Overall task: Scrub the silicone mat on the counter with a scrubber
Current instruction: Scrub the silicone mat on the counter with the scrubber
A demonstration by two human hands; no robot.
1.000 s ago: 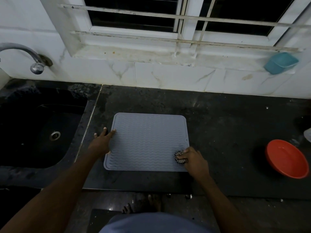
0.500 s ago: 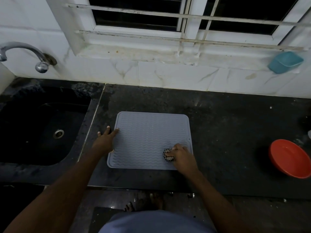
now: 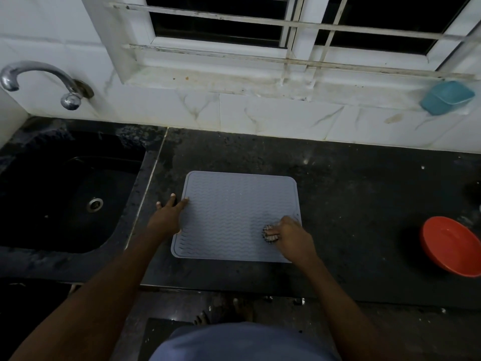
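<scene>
**Mat held and scrubbed on a dark counter**

A grey mat (image 3: pixel 235 217), ribbed with wavy lines, lies flat at the centre of the frame on a black counter (image 3: pixel 351 204). The left hand (image 3: pixel 168 217) rests on the mat's left edge with fingers straight and spread, fingertips touching the rim. The right hand (image 3: pixel 292 235) lies over the mat's lower right area, its fingers curled round a small dark scrubber (image 3: pixel 268 233), which is pressed against the mat surface. Both forearms enter from the bottom of the frame.

At the left of the frame, a black sink (image 3: pixel 65 194) is set into the counter, with a metal drain visible in its floor. A chrome tap (image 3: pixel 39 76) projects from the white tiled wall at upper left. A window (image 3: pixel 286 27) with white bars spans the top of the frame. At upper right, a teal dish (image 3: pixel 446 97) sits on the sill ledge. An orange bowl (image 3: pixel 450 246) stands on the counter at the right edge, well apart from the mat. Bare toes show below the counter edge at bottom centre.
</scene>
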